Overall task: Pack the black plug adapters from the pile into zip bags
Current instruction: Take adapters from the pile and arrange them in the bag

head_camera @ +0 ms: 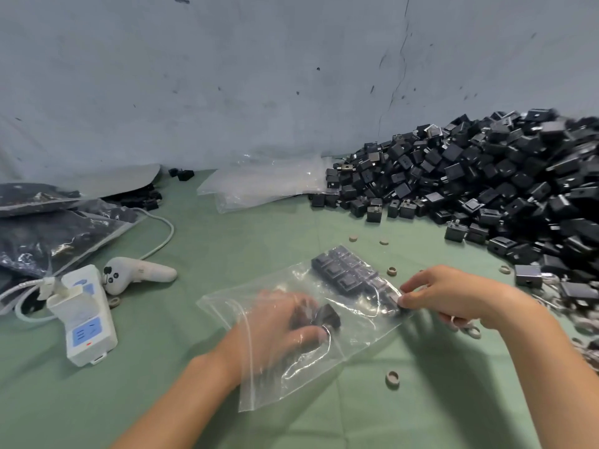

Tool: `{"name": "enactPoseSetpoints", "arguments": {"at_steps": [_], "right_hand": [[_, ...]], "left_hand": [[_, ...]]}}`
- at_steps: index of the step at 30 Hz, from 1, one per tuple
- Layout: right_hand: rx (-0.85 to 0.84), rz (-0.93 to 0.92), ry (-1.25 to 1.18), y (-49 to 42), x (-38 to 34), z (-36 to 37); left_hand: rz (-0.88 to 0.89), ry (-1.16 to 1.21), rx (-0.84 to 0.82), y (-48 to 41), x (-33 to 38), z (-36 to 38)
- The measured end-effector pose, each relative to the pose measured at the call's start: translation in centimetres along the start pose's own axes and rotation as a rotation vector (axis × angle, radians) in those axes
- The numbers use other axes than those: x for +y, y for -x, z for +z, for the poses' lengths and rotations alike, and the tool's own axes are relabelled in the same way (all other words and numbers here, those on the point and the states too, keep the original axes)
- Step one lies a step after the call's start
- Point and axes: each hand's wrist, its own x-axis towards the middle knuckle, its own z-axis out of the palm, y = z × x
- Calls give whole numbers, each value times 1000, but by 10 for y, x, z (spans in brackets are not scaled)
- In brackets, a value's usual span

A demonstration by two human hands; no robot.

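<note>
A clear zip bag [353,332] lies on the green table in front of me. My left hand [278,322] is inside the bag and grips a black plug adapter [327,315]. Several more adapters [343,270] lie in rows at the bag's far end. From outside, my right hand [450,294] pinches the bag's right edge, over an adapter inside it. A big pile of black plug adapters [486,179] fills the right side of the table against the wall.
Empty zip bags [269,183] lie at the back centre. Filled bags [48,228] stack at the left. A white power strip [86,315] with a cable and a white controller [139,273] sit near left. Small beige rings [392,379] are scattered on the green cloth [421,400].
</note>
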Motion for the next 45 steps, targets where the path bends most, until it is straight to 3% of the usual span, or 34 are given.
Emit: {"name": "enactPoseSetpoints", "arguments": {"at_steps": [4, 8, 11, 15, 18, 21, 24, 29, 35, 42, 45], "right_hand": [[-20, -31, -3, -2, 2, -1], [-30, -39, -1, -5, 3, -1], [-32, -44, -15, -7, 5, -1], [-27, -39, -29, -8, 5, 0], [-17, -42, -35, -9, 6, 1], [-14, -56, -18, -9, 7, 1], [-21, -59, -22, -9, 6, 1], [-23, -65, -27, -11, 8, 1], [-22, -30, -67, -14, 12, 2], [-14, 4, -55, -15, 12, 4], [-4, 23, -60, -15, 14, 4]], "left_hand": [[29, -143, 65, -6, -1, 6], [31, -187, -63, -8, -5, 9], [44, -87, -110, -10, 8, 8], [228, 140, 45, -15, 30, 6], [202, 224, 1, -18, 33, 5], [248, 87, 119, -23, 35, 10], [287, -16, 136, -26, 38, 12], [206, -15, 109, -32, 42, 15], [111, 220, 24, -26, 46, 16], [-72, 15, 14, -36, 52, 19], [-74, -35, -8, -34, 49, 20]]}}
